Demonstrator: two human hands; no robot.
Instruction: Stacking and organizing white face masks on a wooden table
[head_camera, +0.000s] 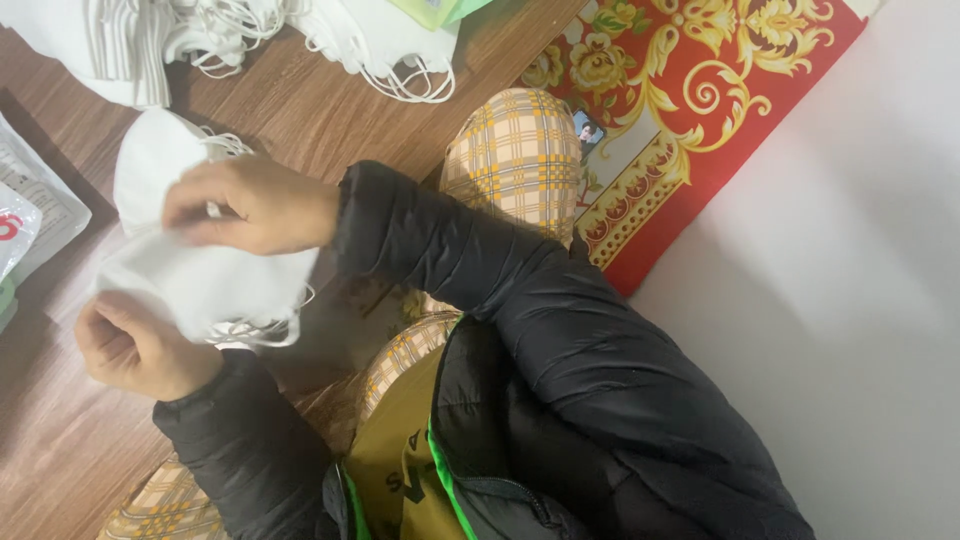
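Both my hands hold one white folded face mask (210, 285) above the wooden table (300, 110). My right hand (250, 205) pinches the mask's upper edge. Its lower left corner is gripped by my left hand (135, 345). The white ear loops (265, 325) hang from the mask's right side. Just behind the held mask, a second white mask (150, 160) lies on the table, partly hidden by my right hand.
A pile of white masks (130, 45) with tangled loops (400, 80) lies at the table's far edge. Printed packets (30, 210) sit at the left. My plaid-trousered knee (520, 150) is near the table; a red and gold patterned mat (700, 90) covers the floor beside a white surface (850, 300).
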